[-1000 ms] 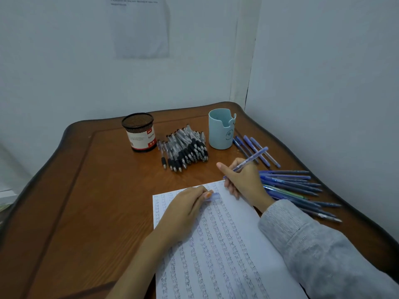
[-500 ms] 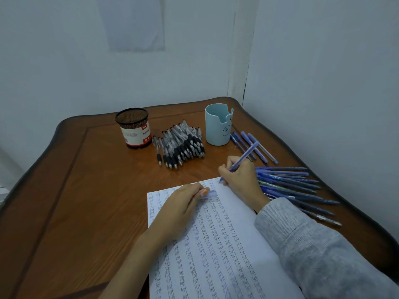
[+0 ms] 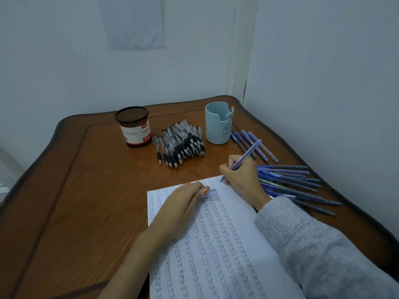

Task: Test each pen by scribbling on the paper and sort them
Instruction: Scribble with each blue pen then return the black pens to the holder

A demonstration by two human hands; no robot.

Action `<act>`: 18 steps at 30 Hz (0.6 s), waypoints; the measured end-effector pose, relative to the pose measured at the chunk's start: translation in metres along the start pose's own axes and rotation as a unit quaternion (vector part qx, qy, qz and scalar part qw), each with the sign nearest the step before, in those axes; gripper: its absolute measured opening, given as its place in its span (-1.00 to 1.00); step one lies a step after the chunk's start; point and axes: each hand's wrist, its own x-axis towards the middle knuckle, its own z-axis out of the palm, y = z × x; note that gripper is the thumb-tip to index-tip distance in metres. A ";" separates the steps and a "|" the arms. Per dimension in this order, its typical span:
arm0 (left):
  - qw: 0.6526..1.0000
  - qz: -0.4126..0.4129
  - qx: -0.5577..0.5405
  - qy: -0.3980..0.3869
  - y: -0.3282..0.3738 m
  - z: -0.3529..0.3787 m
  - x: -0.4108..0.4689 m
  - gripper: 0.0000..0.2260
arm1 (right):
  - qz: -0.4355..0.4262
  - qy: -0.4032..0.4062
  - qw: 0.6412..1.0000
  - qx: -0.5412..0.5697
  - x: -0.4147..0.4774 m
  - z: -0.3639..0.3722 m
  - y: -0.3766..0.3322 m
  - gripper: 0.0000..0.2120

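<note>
R hand grips a pen in a writing hold, fingers curled round it. Its tip is on the paper at the far right corner, very near to the far edge. L hand rests on the paper w/ fingers curled and pinches a clear-blue cap at the fingertips.

The paper is full of scribble rows and lies at the near side of the table. Its left edge is free; the right part is covered by a grey sleeve.

Behind the paper is a black heap of pens, between the mesh pot and the cup, apart from the paper. Right of the cup lie some blue pens. A bigger blue heap lies just beside the R hand — it reaches near to the right table edge.

Bare wood is on the left half of the table, from the paper's left edge to the dark rim. The table stands in a corner, walls at back and right.
</note>
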 end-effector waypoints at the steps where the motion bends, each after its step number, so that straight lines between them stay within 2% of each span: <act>1: 1.000 -0.001 -0.001 -0.003 0.000 0.000 0.000 -0.73 | -0.004 -0.001 1.000 -0.006 0.000 0.000 0.000 -0.75; 18: 1.000 -0.006 -0.003 -0.006 0.000 0.000 -0.001 -0.67 | -0.003 0.008 1.000 -0.008 0.000 0.000 0.001 -0.77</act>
